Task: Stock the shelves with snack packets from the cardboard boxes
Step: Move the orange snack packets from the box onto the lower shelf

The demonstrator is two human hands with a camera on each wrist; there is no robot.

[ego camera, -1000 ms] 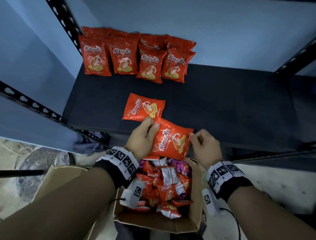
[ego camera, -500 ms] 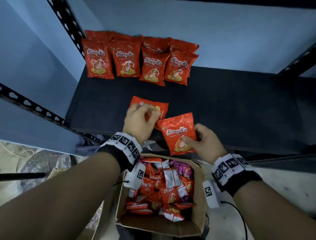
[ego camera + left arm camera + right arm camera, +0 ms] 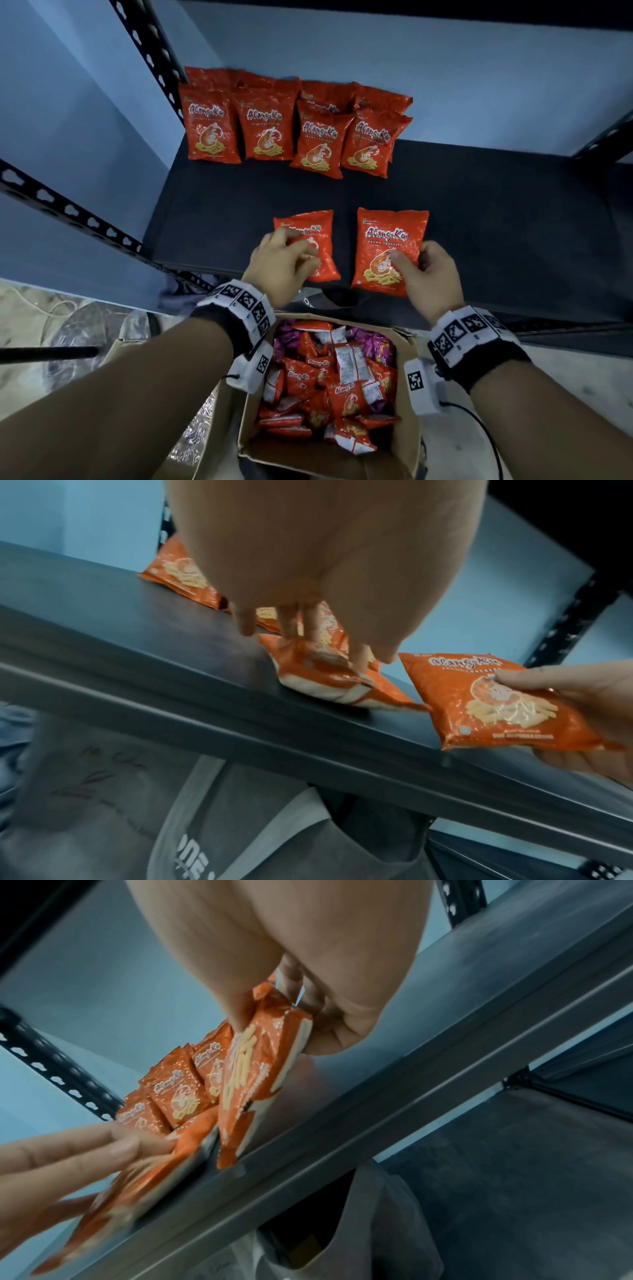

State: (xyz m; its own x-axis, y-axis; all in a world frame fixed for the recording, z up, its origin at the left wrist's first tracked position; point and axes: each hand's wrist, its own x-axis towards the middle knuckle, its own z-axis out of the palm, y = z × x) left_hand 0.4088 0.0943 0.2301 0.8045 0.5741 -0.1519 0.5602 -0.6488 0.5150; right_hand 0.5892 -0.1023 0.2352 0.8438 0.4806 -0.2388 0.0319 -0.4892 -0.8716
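Shelf (image 3: pixel 479 222) right half bare; left hand (image 3: pixel 279 265), right hand (image 3: pixel 430 274) each grip packet at front edge.

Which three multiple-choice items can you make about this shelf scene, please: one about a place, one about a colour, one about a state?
1. Where is the cardboard box?
A. on the shelf
B. below the shelf's front edge
C. against the back wall

2. What main colour has the packet held by the right hand?
A. orange-red
B. green
C. white

3. What is the left hand doing?
A. hanging free of everything
B. reaching into the box
C. gripping a packet near the front of the shelf

Answers:
1 B, the open box sits under both wrists, in front of the shelf.
2 A, its printed face is orange-red.
3 C, its fingers curl onto the packet.
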